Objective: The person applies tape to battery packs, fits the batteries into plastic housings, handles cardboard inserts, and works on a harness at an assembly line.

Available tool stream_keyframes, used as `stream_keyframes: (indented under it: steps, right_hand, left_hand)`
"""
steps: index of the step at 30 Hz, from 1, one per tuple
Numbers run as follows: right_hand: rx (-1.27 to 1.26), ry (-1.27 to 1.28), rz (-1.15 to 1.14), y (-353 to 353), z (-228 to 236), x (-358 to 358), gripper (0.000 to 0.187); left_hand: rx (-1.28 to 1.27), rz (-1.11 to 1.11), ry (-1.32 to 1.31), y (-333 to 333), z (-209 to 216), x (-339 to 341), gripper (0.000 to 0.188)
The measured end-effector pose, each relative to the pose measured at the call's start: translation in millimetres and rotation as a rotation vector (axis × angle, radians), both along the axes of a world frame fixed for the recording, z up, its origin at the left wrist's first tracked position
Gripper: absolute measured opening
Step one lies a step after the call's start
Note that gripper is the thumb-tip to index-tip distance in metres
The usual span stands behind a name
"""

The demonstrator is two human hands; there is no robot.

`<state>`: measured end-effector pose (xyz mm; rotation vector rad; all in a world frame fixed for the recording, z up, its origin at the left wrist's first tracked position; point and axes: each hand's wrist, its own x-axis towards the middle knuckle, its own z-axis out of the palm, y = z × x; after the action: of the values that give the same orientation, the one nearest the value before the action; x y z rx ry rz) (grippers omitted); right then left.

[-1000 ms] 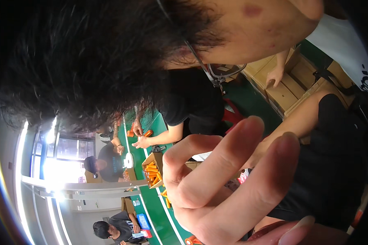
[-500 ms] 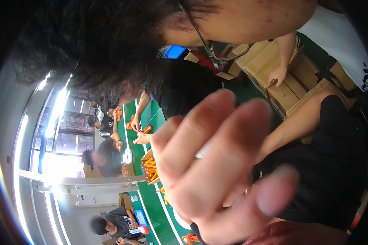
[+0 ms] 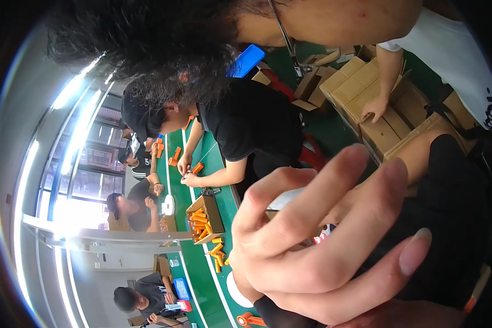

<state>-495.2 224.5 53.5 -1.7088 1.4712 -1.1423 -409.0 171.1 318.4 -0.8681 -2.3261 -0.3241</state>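
While it fills the lens close up, a hand [image 3: 311, 246] spreads 4 loosely curled fingers [image 3: 333, 188], gripping nothing; which hand it is, I cannot tell. Just beyond it on the green belt [image 3: 194, 273] stands a cardboard box [image 3: 205, 218] of orange pieces, with loose orange pieces [image 3: 218, 252] beside that box.

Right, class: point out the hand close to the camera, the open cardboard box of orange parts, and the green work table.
hand [image 3: 317, 246], head view, on the middle of its fingers.
cardboard box [image 3: 214, 209], head view, on its side wall.
green work table [image 3: 199, 279], head view, on a bare stretch.
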Motion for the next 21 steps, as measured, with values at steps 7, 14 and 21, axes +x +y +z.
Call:
stream_keyframes:
  steps: [7,14,21]
  right_hand:
    - [0.051,-0.081,0.022,2.4,0.9,-1.4,0.041]
    - [-0.011,-0.019,-0.008,0.3,-4.0,0.9,0.042]
    - [-0.129,-0.025,-0.066,0.9,-1.9,1.1,0.043]
  left_hand:
    - [-0.035,0.4,-0.249,14.3,10.6,22.0,0.051]
    - [-0.134,0.071,-0.045,-18.3,-4.0,15.5,0.05]
    - [-0.118,0.175,-0.014,2.5,2.9,17.6,0.046]
